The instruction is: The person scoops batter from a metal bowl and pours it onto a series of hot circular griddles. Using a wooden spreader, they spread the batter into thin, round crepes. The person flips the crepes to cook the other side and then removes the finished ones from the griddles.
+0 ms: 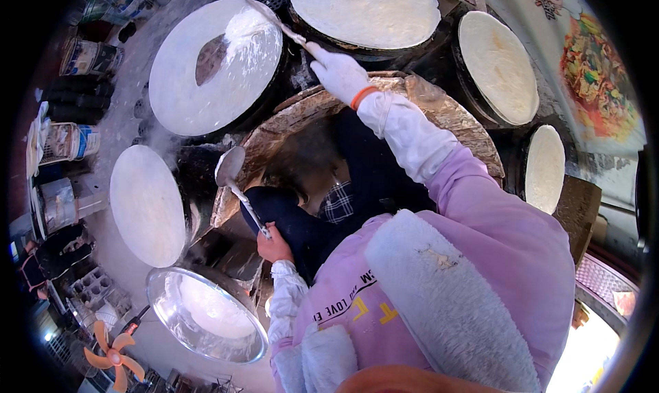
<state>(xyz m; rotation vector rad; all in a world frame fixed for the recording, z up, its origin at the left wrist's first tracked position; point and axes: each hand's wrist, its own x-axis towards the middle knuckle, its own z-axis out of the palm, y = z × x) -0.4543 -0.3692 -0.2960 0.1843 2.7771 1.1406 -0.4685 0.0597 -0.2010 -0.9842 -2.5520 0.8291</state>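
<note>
My right hand, in a white glove, is closed round the handle of a batter-coated spreader. The spreader's far end lies over the upper right of a large round griddle, in a wet streak of batter. White batter covers most of that griddle, leaving a dark bare patch near its middle. Bare and closed, my left hand grips a metal ladle by its handle. The ladle's bowl points up and away, between the left griddle and the wooden rim.
Other round griddles carry pale flatbreads: far middle, right, far right and left. A metal basin of white batter stands at the near left. A worn curved rim surrounds my legs. An orange fan is lower left.
</note>
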